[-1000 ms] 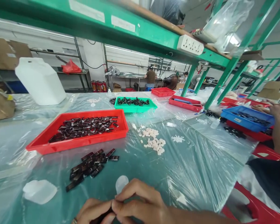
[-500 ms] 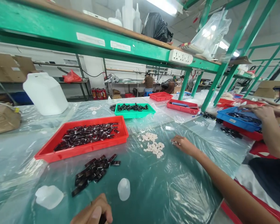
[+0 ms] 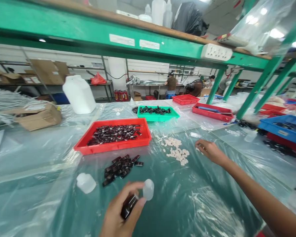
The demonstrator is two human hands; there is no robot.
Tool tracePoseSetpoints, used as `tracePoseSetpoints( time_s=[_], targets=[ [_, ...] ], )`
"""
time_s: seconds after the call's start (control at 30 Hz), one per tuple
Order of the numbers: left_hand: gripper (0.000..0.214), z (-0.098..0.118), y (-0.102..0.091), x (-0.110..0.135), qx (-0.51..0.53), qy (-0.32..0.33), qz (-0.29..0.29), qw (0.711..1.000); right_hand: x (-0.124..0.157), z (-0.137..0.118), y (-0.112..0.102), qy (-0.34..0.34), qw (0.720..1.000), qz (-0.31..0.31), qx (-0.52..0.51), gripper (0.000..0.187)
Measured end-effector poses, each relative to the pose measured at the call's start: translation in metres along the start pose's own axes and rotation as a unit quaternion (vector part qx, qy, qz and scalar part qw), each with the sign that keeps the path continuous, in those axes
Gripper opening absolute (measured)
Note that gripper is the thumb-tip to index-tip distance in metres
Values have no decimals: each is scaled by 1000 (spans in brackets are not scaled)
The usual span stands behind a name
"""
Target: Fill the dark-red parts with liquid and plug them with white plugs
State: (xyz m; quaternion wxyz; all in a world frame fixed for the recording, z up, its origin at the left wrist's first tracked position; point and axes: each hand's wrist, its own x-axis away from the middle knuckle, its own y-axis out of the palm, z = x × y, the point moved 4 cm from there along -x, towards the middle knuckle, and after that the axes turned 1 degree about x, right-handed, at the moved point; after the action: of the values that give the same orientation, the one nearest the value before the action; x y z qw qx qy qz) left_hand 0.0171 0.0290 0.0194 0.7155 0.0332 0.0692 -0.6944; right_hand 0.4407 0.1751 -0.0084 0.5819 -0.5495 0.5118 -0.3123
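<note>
My left hand (image 3: 120, 214) is curled round a glossy dark brown rectangular piece (image 3: 129, 206). Its thumb and index fingertip are at the left edge of a small translucent plastic bottle (image 3: 148, 190); whether they grip it I cannot tell. My right hand (image 3: 209, 151) is closed low over the table, with a small white piece (image 3: 198, 150) at its fingertips. Left of it lies a loose pile of small white pieces (image 3: 179, 153). Beyond my left hand is a heap of similar dark pieces (image 3: 119, 168).
A red tray (image 3: 115, 147) and a green tray (image 3: 159, 118) hold many dark pieces. A squat translucent container (image 3: 86, 183) sits at left, a white jug (image 3: 79, 95) behind. At right is a blue tray (image 3: 282, 130). The green shelf beam (image 3: 71, 28) spans overhead.
My left hand has come up from the bottom edge, opening its thumb and index finger towards the small bottle. The view has turned left. My right hand stays beside the white pieces.
</note>
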Motion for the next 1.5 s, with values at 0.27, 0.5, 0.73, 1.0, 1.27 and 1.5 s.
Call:
tracePoseSetpoints(
  time_s=[0.27, 0.5, 0.73, 1.0, 1.27, 1.5],
  targets=[
    [28, -7, -11, 0, 50, -42, 22, 998, -14, -3, 24, 24, 999, 5, 26, 21],
    [53, -5, -10, -2, 72, -38, -31, 996, -19, -45, 8, 47, 998, 29, 19, 23],
    [47, -11, -8, -4, 108, -78, -71, 989, -20, -10, 13, 137, 988, -31, 68, 20],
    [47, -17, -4, -3, 69, -90, -53, 992, 7, 20, 2, 194, 978, -47, 56, 23],
    [36, -5, -5, -2, 54, -56, -36, 996, -8, -44, -26, 144, 978, 25, -151, 22],
    [34, -7, -6, -4, 79, -40, -38, 995, -18, -229, -47, -72, 889, -30, -450, 25]
  ],
)
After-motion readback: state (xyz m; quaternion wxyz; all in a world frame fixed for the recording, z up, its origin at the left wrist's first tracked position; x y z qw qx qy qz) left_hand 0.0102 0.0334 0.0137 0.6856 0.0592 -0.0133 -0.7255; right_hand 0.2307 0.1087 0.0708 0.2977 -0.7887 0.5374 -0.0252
